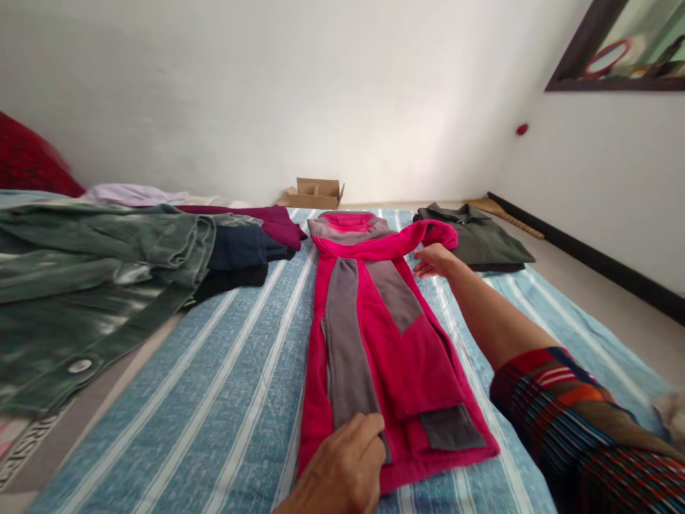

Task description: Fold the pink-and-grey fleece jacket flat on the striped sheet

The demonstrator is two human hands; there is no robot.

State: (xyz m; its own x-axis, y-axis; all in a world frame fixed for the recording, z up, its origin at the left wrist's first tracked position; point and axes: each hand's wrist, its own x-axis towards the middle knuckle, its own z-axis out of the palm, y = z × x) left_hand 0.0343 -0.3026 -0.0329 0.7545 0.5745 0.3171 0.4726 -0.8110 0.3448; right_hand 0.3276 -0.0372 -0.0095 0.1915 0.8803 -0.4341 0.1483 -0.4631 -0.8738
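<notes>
A pink and grey jacket (382, 343) lies lengthwise, sleeves folded in, its collar at the far end. At the near hem, my left hand (347, 457) has its fingers curled on the end of the grey-panelled part and pinches the cloth. My right hand (436, 260) is beside the jacket's far right shoulder, just below the raised pink fold of a sleeve (428, 230). Its fingers are stretched out, and nothing shows between them.
A blue striped sheet (246, 364) covers the bed. To the left are a green denim garment (107, 285) and dark folded clothes (240, 250). A folded grey-green shirt (481, 235) sits at the right. An open cardboard box (315, 193) stands by the wall.
</notes>
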